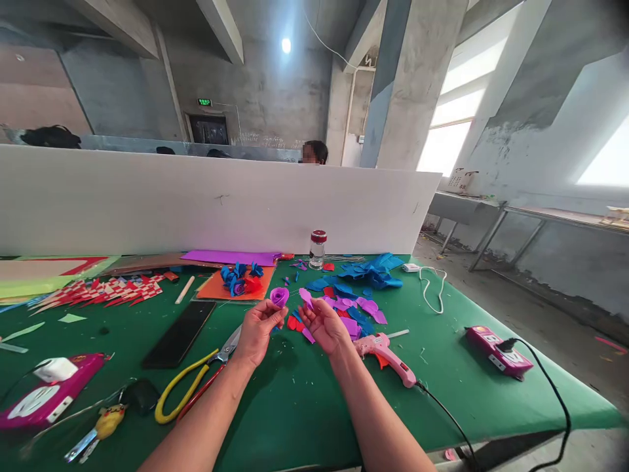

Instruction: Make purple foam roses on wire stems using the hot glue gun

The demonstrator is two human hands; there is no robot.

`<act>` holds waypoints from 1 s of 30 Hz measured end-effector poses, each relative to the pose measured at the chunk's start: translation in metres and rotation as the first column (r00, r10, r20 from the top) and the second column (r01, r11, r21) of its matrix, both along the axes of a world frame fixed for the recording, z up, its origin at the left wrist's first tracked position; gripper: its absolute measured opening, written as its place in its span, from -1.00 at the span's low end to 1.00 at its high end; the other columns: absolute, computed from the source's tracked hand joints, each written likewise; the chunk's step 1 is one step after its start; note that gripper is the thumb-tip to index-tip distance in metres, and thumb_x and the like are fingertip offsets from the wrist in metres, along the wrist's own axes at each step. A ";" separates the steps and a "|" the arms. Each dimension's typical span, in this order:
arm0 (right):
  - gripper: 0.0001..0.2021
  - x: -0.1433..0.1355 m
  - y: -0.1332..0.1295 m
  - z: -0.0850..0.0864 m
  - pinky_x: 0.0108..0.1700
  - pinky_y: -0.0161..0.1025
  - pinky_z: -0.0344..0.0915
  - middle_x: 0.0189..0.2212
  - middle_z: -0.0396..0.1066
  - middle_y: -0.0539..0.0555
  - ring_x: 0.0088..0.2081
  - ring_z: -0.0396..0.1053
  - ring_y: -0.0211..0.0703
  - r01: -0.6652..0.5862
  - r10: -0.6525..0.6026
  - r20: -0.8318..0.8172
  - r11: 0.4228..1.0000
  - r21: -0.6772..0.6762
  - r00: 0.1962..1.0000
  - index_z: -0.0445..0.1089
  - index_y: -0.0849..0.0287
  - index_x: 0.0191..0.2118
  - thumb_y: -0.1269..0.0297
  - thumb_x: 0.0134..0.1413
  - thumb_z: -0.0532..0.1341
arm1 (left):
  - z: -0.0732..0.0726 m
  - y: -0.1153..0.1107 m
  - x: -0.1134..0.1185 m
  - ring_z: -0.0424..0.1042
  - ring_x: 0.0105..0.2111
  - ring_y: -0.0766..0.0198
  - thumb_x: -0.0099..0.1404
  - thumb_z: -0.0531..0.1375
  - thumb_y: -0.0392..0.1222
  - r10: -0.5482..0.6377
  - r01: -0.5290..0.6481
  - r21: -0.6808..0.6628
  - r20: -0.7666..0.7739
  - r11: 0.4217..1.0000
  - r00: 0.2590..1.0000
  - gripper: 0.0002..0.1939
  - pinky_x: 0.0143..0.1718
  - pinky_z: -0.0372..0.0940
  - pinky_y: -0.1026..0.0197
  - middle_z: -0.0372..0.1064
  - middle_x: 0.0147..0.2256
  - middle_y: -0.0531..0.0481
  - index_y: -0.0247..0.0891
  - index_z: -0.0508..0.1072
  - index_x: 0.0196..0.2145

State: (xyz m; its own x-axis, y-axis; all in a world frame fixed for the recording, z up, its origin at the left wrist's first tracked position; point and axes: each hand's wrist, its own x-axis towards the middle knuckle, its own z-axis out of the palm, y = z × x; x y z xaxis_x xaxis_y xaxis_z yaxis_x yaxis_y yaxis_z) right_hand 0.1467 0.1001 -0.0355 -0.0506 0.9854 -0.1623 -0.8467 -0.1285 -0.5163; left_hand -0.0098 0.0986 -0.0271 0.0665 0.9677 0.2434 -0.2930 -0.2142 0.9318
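Note:
My left hand [262, 329] is closed on a purple paper rose [280, 297], its rolled petals facing up. Between the thumb and fingers of my right hand [322, 322] is a loose purple paper petal [306, 298], held just right of the rose. Beneath and beyond my right hand lie purple petal pieces [369, 306], with red and blue ones among them. A pink glue gun [388, 357] rests beside my right wrist. Scissors [189, 387] with yellow and red handles lie partly behind my left forearm.
Finished blue and red paper flowers [238, 278] sit on an orange sheet. A red-lidded jar [318, 250] stands by the white partition [221, 203]. A black phone [179, 334] lies left; a power strip [498, 353] with a cord is at right. A person's head shows beyond the partition.

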 end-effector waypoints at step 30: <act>-0.49 0.015 -0.004 -0.003 -0.04 -0.14 0.34 -0.10 0.46 0.10 -0.11 0.45 -0.09 0.142 -0.247 0.260 0.921 0.364 0.933 0.35 0.07 -0.07 0.42 -0.26 0.38 | 0.004 -0.010 0.009 0.32 -0.42 0.32 -0.09 0.41 -0.22 -0.229 0.216 -0.148 -0.081 0.965 0.970 -0.77 -0.28 0.21 0.26 0.33 -0.52 0.08 -0.28 0.41 -0.60</act>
State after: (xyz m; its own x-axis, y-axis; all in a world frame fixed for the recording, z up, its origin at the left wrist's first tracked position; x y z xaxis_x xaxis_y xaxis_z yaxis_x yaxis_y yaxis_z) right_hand 0.1613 0.0957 -0.0388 0.1461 0.9688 0.2002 -0.6384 0.2469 -0.7291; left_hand -0.0010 0.0884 -0.0230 0.3005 0.9494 0.0913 -0.2255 -0.0223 0.9740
